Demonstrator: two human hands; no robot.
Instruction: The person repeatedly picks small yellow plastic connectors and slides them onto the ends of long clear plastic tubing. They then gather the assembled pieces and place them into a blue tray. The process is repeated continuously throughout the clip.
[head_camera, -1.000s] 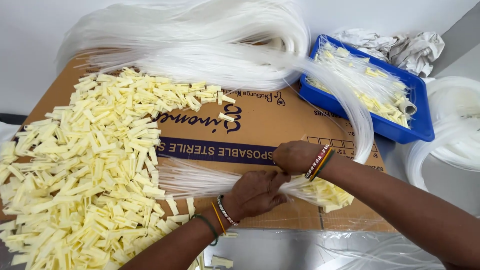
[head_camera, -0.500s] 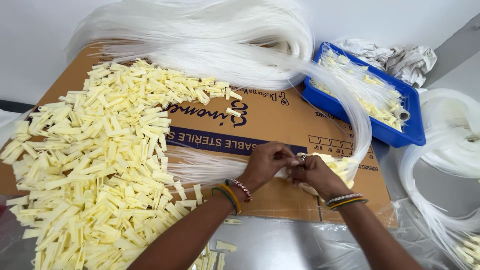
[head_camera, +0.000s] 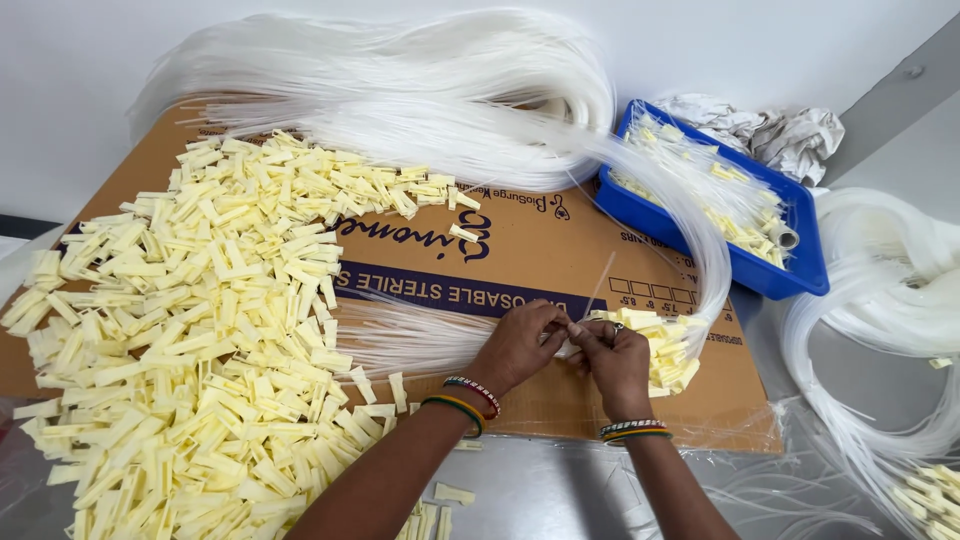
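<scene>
My left hand (head_camera: 518, 346) and my right hand (head_camera: 616, 362) meet fingertip to fingertip over a flat brown cardboard box (head_camera: 545, 245). Together they pinch a thin clear tube (head_camera: 600, 283) that slants up and away from the fingers; a small pale piece sits between the fingertips, too hidden to make out. Just right of my right hand lies a small heap of pale yellow plastic clips (head_camera: 672, 345) attached to tube ends. A loose fan of clear tubes (head_camera: 410, 335) lies on the box left of my left hand.
A big spread of loose yellow clips (head_camera: 190, 340) covers the left of the box. A thick hank of clear tubing (head_camera: 400, 95) arcs across the back. A blue tray (head_camera: 770, 275) with clipped tubes stands back right, crumpled cloth (head_camera: 770, 130) behind it, more tubing coils (head_camera: 890, 300) at the right.
One second ago my hands were apart on the tube bundle, with the right further back. They have come together and now pinch a single tube. The view has shifted slightly.
</scene>
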